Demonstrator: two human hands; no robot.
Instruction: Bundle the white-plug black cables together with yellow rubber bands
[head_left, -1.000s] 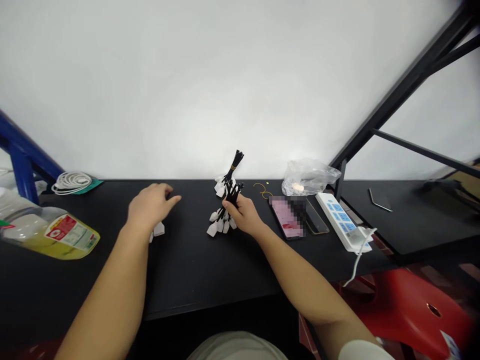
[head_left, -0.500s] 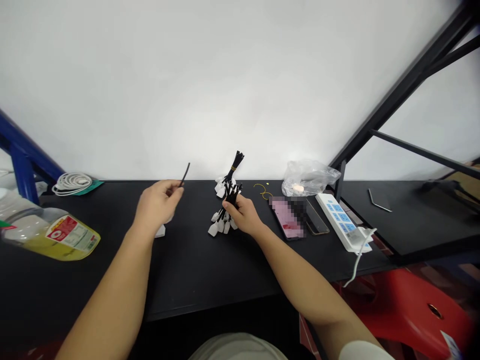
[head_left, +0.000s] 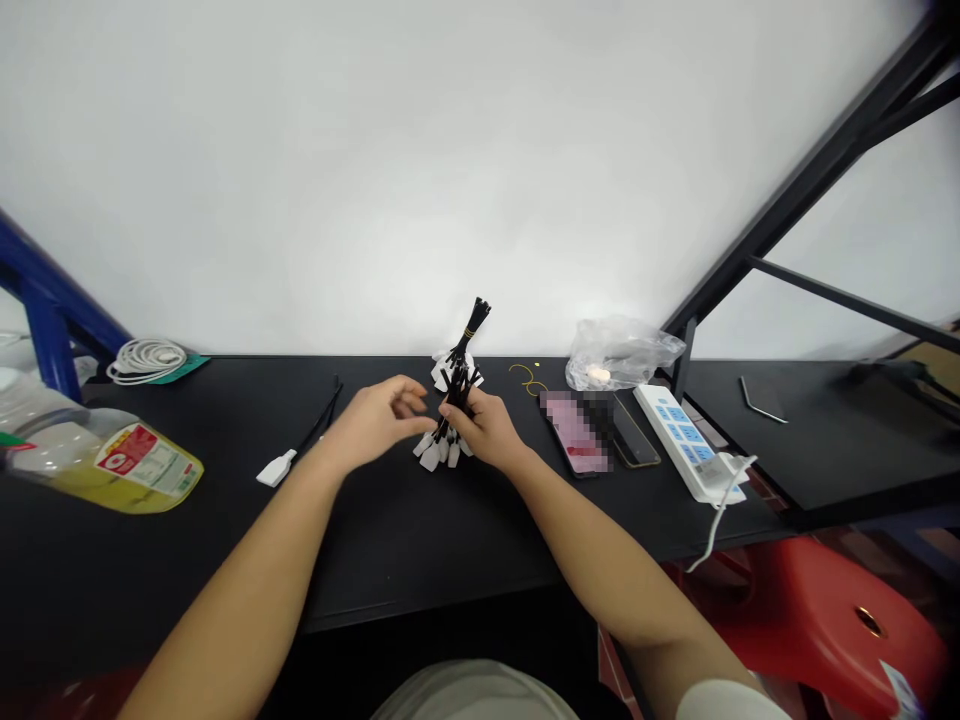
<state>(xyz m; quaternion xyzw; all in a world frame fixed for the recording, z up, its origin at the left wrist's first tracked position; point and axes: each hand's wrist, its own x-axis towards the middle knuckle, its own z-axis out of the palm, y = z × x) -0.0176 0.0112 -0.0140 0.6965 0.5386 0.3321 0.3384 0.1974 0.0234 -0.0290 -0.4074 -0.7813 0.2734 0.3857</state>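
Observation:
My right hand (head_left: 486, 428) is closed round a loose bundle of thin black sticks with flat white heads (head_left: 452, 400); the heads point down toward the black table. Just left of the bundle, my left hand (head_left: 390, 420) is empty, its thumb apart from the curled fingers. Behind the held bundle, a second bundle of the same sticks (head_left: 474, 318) is bound with a yellow band, its white heads at the bottom. Beyond my left forearm lie loose sticks, one with a plain white head (head_left: 277, 467); my arm partly covers them.
Yellow bands (head_left: 528, 381), two phones (head_left: 574, 435), a clear plastic bag (head_left: 622, 350) and a white power strip (head_left: 686, 440) lie to the right. At left are an oil bottle (head_left: 142, 470) and a coiled white cable (head_left: 146, 360). A red stool (head_left: 810, 610) stands below right.
My left hand has let go of a black stick, which now lies at the left, and has moved right toward the held bundle. My right hand keeps its hold.

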